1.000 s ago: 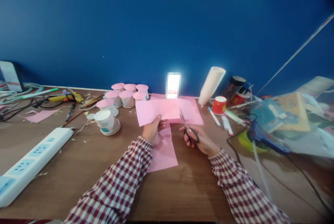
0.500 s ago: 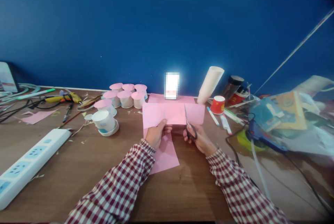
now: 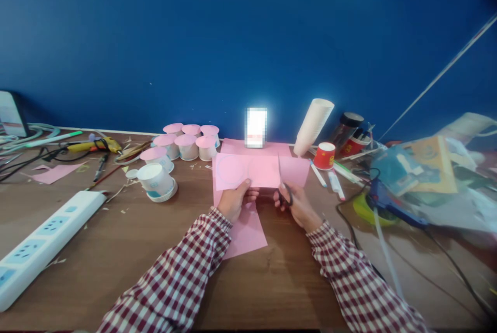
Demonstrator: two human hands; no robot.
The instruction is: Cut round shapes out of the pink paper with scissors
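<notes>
My left hand (image 3: 237,199) pinches the lower edge of a pink paper sheet (image 3: 262,170), thumb on top and fingers beneath. A faint drawn circle shows on the sheet's left part. In my right hand (image 3: 298,206) is a pair of scissors (image 3: 285,193), fingers round the dark handles. The blades reach up across the sheet right of its middle, and the paper extends beyond them on the right. Under my left hand and wrist, another pink sheet (image 3: 248,234) lies on the table, partly hidden.
Several paper cups topped with pink discs (image 3: 185,140) stand at the back left. Nearer are a white cup (image 3: 155,180) and a power strip (image 3: 46,240). A phone (image 3: 255,128) leans at the wall. Rightward are stacked cups (image 3: 313,126), a red cup (image 3: 325,156) and a blue glue gun (image 3: 392,203).
The pink sheet has shifted slightly right and flattened at its left end. My left hand has moved a little right with it; the scissors remain across the sheet.
</notes>
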